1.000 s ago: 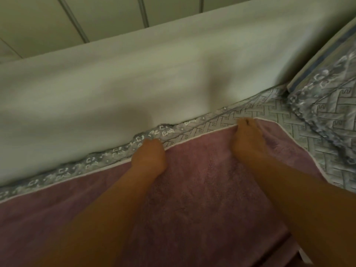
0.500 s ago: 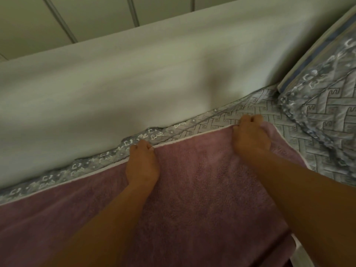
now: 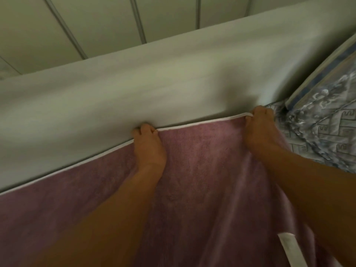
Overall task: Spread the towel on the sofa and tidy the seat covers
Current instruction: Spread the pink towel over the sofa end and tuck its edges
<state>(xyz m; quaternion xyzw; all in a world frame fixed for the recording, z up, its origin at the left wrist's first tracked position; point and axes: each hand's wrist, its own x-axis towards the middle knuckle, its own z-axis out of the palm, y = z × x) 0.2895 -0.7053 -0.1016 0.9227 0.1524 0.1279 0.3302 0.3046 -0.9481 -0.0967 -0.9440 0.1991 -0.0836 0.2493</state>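
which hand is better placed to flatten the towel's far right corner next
Right, probably. The right hand already pinches the towel at that corner, beside the patterned seat cover. The left hand sits mid-edge against the sofa backrest.

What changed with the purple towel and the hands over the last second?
Both hands pushed the purple terry towel back: its white-trimmed edge now meets the pale sofa backrest, hiding the strip of grey patterned seat cover seen there before. The left hand and right hand now pinch that edge. The patterned cushion stayed at right.
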